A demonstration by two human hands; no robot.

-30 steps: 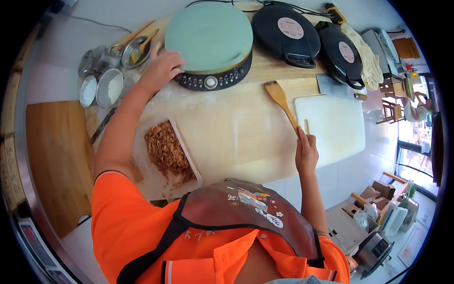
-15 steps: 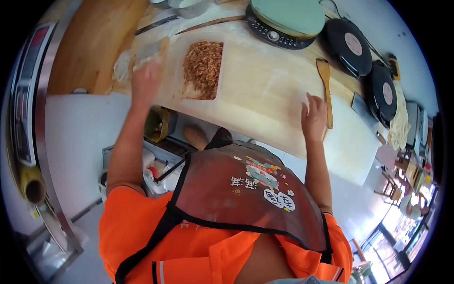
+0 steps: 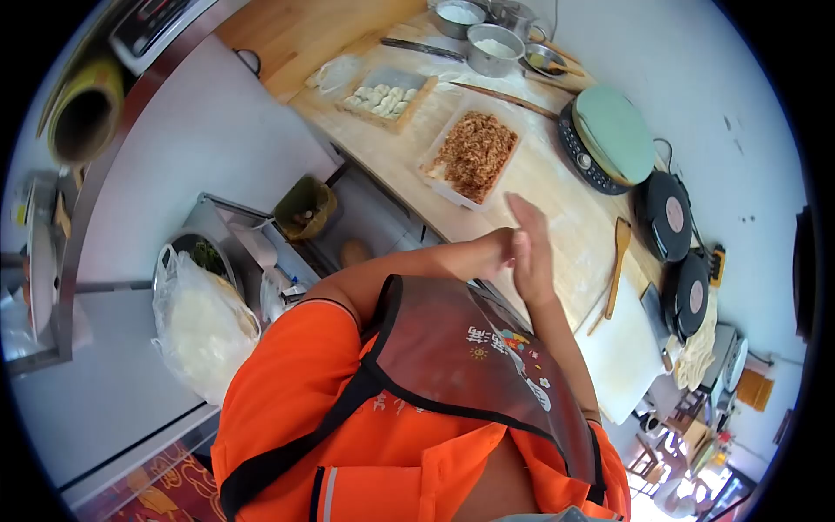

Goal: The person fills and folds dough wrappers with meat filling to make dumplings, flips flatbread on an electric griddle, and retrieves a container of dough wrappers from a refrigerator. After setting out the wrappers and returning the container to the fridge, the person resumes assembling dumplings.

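My left hand (image 3: 489, 253) and my right hand (image 3: 532, 252) meet at the table's front edge, palms close together. The right hand's fingers are stretched out and hold nothing. The left hand's fingers are mostly hidden by the right. Just beyond them is a plastic tub (image 3: 442, 186) with brown chopped filling (image 3: 478, 152). Left of it, a wooden-sided box (image 3: 424, 94) holds several white dough pieces (image 3: 383, 98). To the right, a wooden spatula (image 3: 618, 261) lies partly over a white board (image 3: 619, 361).
A round green-topped griddle (image 3: 614, 130) and two black round appliances (image 3: 666, 216) line the back right. Metal bowls (image 3: 494, 52) and a rolling pin (image 3: 509, 98) are at the back. A plastic bag (image 3: 204, 326) and a lined bin (image 3: 304, 209) are below left.
The view has swung left. My right hand has let go of the spatula. My left hand has left the griddle, passed near the dough box and come to my right hand.
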